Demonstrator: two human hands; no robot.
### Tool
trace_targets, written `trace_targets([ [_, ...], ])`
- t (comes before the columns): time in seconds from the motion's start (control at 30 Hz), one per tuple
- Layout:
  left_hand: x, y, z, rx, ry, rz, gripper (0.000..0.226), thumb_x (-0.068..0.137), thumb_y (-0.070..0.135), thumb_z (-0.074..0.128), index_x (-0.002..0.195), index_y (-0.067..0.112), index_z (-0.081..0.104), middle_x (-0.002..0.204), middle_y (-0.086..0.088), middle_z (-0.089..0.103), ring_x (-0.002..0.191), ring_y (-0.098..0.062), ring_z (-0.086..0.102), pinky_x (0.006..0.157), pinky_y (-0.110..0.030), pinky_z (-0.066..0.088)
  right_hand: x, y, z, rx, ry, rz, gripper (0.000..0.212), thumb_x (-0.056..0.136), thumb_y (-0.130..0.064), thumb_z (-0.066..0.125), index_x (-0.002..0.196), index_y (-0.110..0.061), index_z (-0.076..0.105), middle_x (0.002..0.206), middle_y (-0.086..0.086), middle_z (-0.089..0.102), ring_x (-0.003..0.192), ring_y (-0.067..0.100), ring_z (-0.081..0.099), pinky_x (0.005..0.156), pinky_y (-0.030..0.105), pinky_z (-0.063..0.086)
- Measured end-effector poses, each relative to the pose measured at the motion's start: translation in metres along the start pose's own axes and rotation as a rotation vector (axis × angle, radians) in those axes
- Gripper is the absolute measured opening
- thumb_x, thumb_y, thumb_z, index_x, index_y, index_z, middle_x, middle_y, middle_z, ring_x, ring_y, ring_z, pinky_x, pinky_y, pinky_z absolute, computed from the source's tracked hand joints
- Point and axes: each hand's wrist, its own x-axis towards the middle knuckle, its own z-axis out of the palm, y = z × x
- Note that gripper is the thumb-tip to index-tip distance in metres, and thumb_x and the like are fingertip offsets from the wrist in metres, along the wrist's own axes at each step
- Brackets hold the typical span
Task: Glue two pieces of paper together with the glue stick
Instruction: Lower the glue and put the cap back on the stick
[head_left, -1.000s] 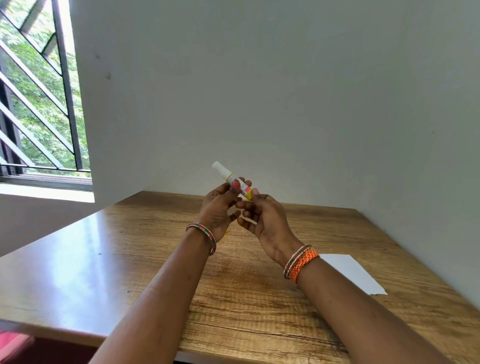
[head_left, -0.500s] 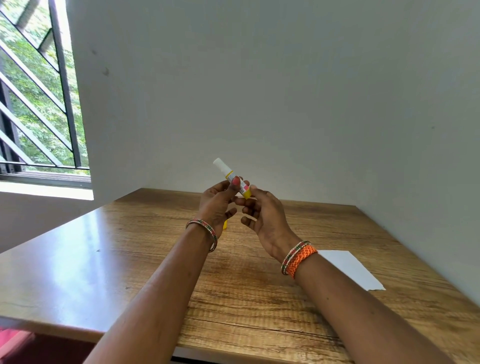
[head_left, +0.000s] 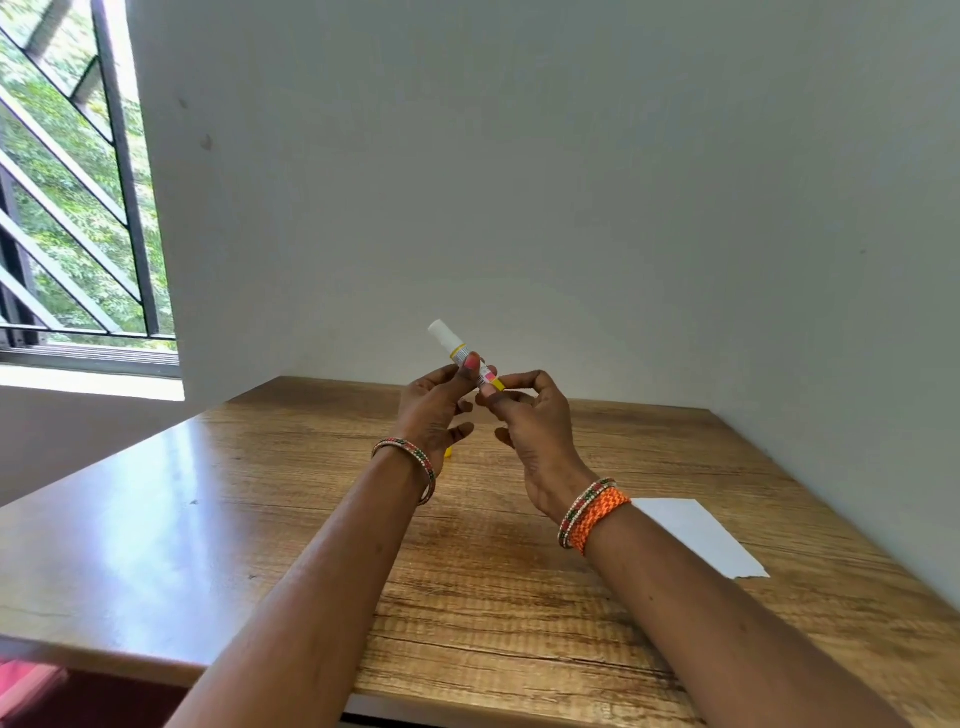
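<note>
Glue stick (head_left: 464, 355): pinched by both hands' fingers, left hand (head_left: 434, 410), right hand (head_left: 530, 423). We should twist gently; paper (head_left: 696, 535) waits right on worktop (head_left: 260, 519).

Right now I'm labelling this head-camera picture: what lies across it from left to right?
Barred window → left hand → white-and-yellow glue stick → right hand → white sheet of paper on the wooden table.
</note>
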Motion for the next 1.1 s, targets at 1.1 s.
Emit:
trace_targets([
  [1.1,-0.001,0.0037,0.0015,-0.117,-0.191,0.057,0.016,0.089,0.025,0.055,0.099,0.018,0.066,0.091,0.003,0.069,0.069,-0.006,0.055,0.068,-0.027,0.044,0.0035,-0.0066,-0.0044,0.174,-0.217,0.185,0.027,0.087,-0.034,0.062,0.103,-0.013,0.057,0.078,0.001,0.065,0.063,0.009,0.053,0.059,0.026,0.047],
])
